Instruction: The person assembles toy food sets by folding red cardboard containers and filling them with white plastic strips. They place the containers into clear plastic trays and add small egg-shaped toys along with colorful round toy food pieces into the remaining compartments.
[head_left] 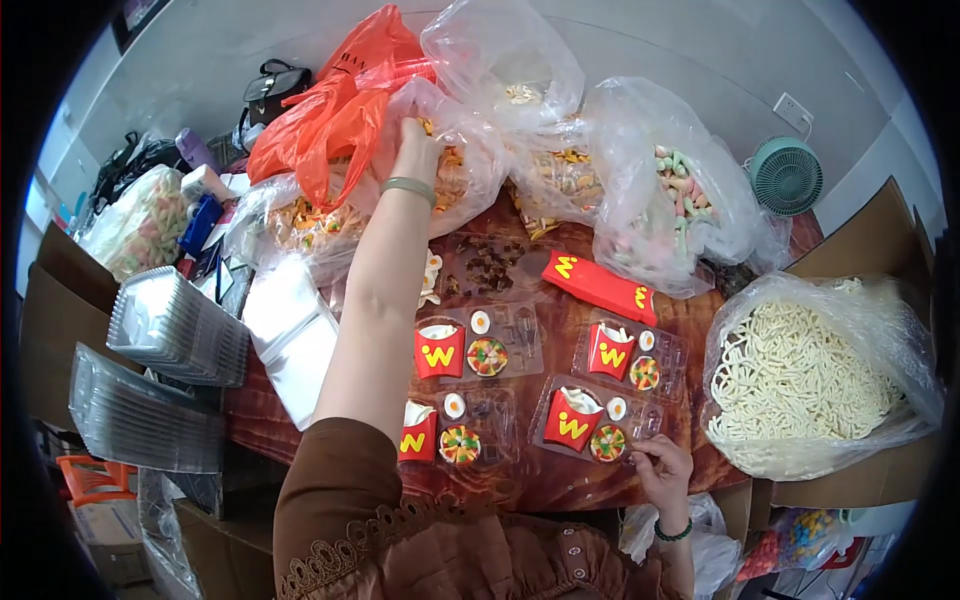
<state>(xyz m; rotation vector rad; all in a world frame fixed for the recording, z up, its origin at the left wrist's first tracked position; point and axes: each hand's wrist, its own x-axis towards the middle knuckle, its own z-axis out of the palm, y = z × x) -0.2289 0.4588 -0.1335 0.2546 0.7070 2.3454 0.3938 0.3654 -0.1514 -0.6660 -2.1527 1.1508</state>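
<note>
My left hand point(416, 132) reaches far across the table into a clear plastic bag point(482, 165) of small orange and yellow wrapped candies; its fingers are hidden among them. At the near right, my right hand point(662, 468) has thumb and forefinger pinched at the lower corner of a clear plastic tray point(535, 432). In that tray lie a red fries box point(572, 420) with pale sticks, a fried-egg candy point(616, 408) and a round pizza candy point(607, 442). Three similar trays, each with a fries box, egg and pizza, lie around it.
Flat red fries boxes point(600, 286) and brown candies point(492, 266) lie behind the trays. A large bag of pale sticks point(800, 370) stands at right. Stacked clear trays point(180, 325) and white sheets point(292, 335) are at left. A green fan point(786, 176) stands back right.
</note>
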